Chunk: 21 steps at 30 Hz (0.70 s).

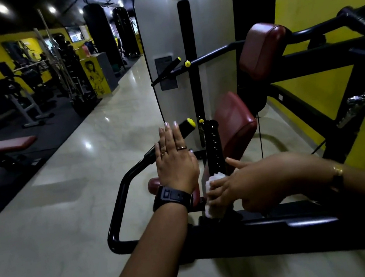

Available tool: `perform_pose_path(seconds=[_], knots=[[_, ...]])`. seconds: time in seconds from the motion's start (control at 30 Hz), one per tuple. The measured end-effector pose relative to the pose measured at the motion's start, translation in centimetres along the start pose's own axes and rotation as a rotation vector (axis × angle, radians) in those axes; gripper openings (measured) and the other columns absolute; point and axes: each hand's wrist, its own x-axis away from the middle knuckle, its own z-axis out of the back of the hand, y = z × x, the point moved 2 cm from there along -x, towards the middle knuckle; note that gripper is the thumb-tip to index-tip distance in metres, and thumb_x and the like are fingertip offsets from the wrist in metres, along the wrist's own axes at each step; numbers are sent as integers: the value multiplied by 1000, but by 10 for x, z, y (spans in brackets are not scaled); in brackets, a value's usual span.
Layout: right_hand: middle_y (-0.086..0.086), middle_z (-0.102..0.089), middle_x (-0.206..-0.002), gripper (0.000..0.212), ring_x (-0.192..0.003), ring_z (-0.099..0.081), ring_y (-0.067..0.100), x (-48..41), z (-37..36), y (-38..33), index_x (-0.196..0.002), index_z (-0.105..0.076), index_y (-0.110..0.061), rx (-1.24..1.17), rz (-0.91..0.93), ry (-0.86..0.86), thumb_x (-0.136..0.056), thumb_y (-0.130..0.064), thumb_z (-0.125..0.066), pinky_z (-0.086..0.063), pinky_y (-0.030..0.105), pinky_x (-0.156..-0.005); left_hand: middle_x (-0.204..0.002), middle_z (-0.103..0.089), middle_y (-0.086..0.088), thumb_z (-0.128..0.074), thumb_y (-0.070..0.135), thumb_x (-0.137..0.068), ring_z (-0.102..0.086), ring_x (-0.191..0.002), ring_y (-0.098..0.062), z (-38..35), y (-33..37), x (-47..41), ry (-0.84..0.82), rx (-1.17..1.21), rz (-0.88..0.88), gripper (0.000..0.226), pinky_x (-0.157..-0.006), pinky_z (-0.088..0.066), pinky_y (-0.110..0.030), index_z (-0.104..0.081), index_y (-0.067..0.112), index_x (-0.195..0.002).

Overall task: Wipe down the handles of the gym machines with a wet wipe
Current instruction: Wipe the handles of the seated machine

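A person's right hand [243, 190] wraps a crumpled white wet wipe [214, 196] around the base of an upright ribbed black handle [213, 148]. To its left, the left hand [175, 160] rests flat on a slanted yellow-capped black handle [185, 127]. Behind both stands a tall grey weight-stack shroud [166, 34], maroon padded cushions [234, 128] to its right.

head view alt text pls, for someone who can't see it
The right hand wraps a white wet wipe around the base of an upright black handle on a gym machine. The left hand rests flat, fingers straight, on a yellow-capped handle.
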Motion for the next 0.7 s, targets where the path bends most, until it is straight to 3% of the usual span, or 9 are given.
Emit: perform_pose_path(seconds=[0.23,0.4,0.57,0.7], knots=[[-5,2,-162,65,-147,11,12,-15,-4,-11,-154,-12,-25,93,-10,54,-98,-16,-44,12,57,-115,-162,14,-10,-38,28,-100,16,-149,-23,0,0,1,14,12,-2,78,-119,6,-37,17,11,-152],[-12,5,-161,61,-145,15,5,12,5,4,-154,-12,-29,-62,-13,-27,-100,-14,-37,17,53,-111,-162,15,-10,-39,28,-100,16,-149,-23,0,0,0,17,7,-3,78,-119,5,-37,17,10,-151],[-10,10,-160,70,-145,17,11,-5,2,10,-154,-4,-27,-7,-125,121,-97,-17,-44,13,54,-113,-162,13,-10,-37,27,-101,15,-149,-22,-2,-1,0,19,19,-13,76,-119,5,-38,17,11,-152],[-10,10,-161,68,-145,18,10,1,1,10,-154,-6,-29,-56,-65,40,-98,-15,-42,11,58,-115,-163,10,-10,-36,28,-102,12,-150,-23,-3,-1,0,46,47,-20,72,-119,4,-37,11,11,-153]])
